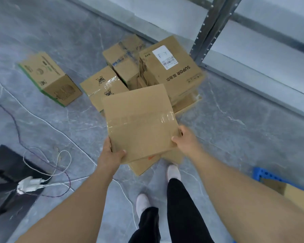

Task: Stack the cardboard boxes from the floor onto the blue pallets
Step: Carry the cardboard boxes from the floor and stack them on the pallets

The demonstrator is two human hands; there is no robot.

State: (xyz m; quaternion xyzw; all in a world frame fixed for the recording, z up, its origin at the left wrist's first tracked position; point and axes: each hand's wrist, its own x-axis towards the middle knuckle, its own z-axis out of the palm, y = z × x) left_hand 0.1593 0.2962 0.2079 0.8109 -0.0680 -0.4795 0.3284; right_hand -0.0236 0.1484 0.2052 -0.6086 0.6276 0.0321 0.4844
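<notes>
- Blue pallet (263, 174) was mostly cut off at the right edge; only a perforated plastic corner showed, with a cardboard piece (298, 195) lying on it, partly hidden behind the right forearm.
- Held box (140, 121) was plain brown corrugated card, flat top face, clear tape strip across the middle. Its underside and near side were not visible.
- Left hand (111, 155) gripped the box's near-left corner, thumb curled over the top face; the fingers below were hidden.
- Right hand (186, 139) gripped the near-right edge, thumb on top, the other fingers wrapped around the side.
- A second box (144, 165) sat just under the held one, mostly covered; an orange mark showed on it. Could not tell if it was touching the held box.
- Floor pile behind: SUPOR box (172, 67) with a white shipping label, taped box (104, 85) with glossy tape, blue-printed box (123, 62) between them. Print was blurred.
- Green-edged box (49, 78) lay apart to the left, on its side.
- Floor (235, 134) was grey, marbled and smooth.
- White cables (47, 165) and a white plug (29, 184) ran over a black object (5, 172), cut off at the left edge.
- Perforated metal shelf upright (207, 30) stood at upper right, top out of frame.
</notes>
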